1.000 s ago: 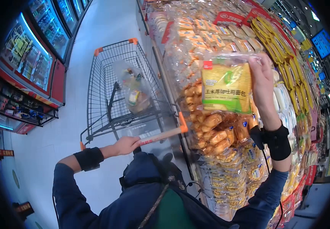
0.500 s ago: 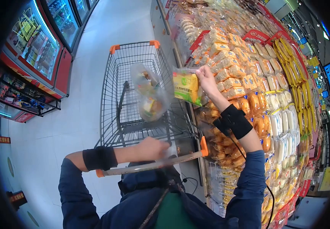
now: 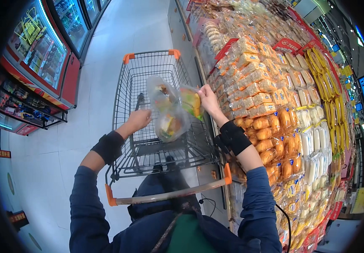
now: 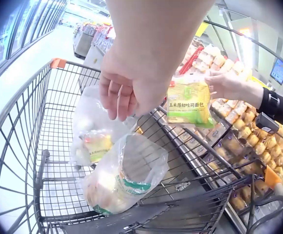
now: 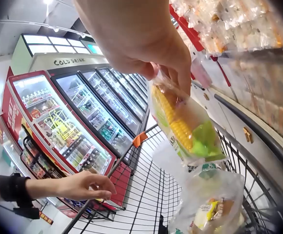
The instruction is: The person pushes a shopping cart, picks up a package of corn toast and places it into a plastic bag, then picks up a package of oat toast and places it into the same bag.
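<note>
My right hand [image 3: 209,101] pinches the top edge of a yellow and green bread package [image 3: 191,102], which hangs over the right side of the cart basket. In the right wrist view the package [image 5: 182,124] dangles below the right hand [image 5: 153,53]. The left hand [image 3: 139,119] is above the cart's left part, holding nothing, its fingers loosely bent in the left wrist view [image 4: 127,87]. Clear plastic bags of food [image 3: 168,122] lie in the cart, between the two hands; one more yellow package [image 4: 98,147] shows through a bag.
The cart's handle [image 3: 171,195] crosses in front of the body. Packaged breads [image 3: 270,126] fill a long display on the right. Glass-door drink coolers [image 3: 42,46] and a low rack [image 3: 26,107] stand left. Pale floor [image 3: 106,46] runs ahead.
The right hand has carried the package left from over the bread display to the cart. The left hand has let go of the handle and moved forward above the basket.
</note>
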Demonstrator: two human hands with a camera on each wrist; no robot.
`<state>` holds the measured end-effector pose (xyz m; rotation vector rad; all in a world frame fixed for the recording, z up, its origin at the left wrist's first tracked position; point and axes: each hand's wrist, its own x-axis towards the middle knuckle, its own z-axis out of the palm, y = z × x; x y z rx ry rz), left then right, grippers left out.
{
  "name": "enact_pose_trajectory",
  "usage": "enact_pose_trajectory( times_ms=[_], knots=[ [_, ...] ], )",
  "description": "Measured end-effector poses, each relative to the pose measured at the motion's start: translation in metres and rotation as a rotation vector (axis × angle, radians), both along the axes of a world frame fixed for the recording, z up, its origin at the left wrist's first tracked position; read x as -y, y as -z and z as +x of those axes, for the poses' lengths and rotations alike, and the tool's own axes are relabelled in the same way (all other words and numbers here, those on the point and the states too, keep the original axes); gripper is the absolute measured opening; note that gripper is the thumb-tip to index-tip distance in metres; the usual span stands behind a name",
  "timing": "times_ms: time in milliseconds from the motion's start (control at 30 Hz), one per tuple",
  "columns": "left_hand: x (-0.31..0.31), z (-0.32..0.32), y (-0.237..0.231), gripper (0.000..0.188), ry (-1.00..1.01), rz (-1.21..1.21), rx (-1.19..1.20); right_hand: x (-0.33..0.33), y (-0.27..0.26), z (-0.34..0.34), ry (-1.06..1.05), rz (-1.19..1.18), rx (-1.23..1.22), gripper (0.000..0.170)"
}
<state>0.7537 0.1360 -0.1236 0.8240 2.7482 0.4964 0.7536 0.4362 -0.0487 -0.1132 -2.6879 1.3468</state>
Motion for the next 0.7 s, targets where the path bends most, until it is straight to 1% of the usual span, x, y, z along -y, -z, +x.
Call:
enact_pose_trajectory(
  times_ms=[167,233,333,400,467,533,567,633,667,700],
  knots=[
    [-0.015,0.006,0.031,0.021,0.041,-0.004,0.053,-0.005,0.042,-0.009,0.043,-0.065,0.029,0.012],
    [-0.021,0.005,0.040,0.023,0.069,-0.021,0.079,-0.005,0.062,-0.012,0.052,-0.025,0.137,0.012],
    [-0.036,-0.004,0.072,0.026,0.074,-0.062,0.047,0.001,0.085,-0.009,0.058,0.001,0.246,0.012],
    [-0.053,-0.007,0.071,0.034,0.020,-0.087,0.147,0.005,0.101,0.000,0.033,0.000,0.291,0.013],
    [-0.064,-0.023,0.071,0.042,-0.044,-0.133,0.210,0.012,0.113,0.001,0.016,0.055,0.315,0.015],
    [-0.073,-0.023,0.092,0.051,-0.112,-0.189,0.277,0.018,0.125,0.005,0.014,0.107,0.395,0.016],
    [-0.077,-0.022,0.102,0.055,-0.162,-0.172,0.244,0.020,0.126,0.004,-0.029,0.116,0.410,0.020],
    [-0.080,-0.022,0.122,0.050,-0.186,-0.165,0.248,0.026,0.128,0.003,0.027,0.044,0.529,0.024],
    [-0.081,-0.023,0.129,0.047,-0.200,-0.160,0.247,0.032,0.121,0.001,0.054,0.008,0.584,0.027],
    [-0.080,-0.024,0.141,0.045,-0.197,-0.164,0.246,0.037,0.115,-0.001,0.067,-0.060,0.605,0.025]
  ],
)
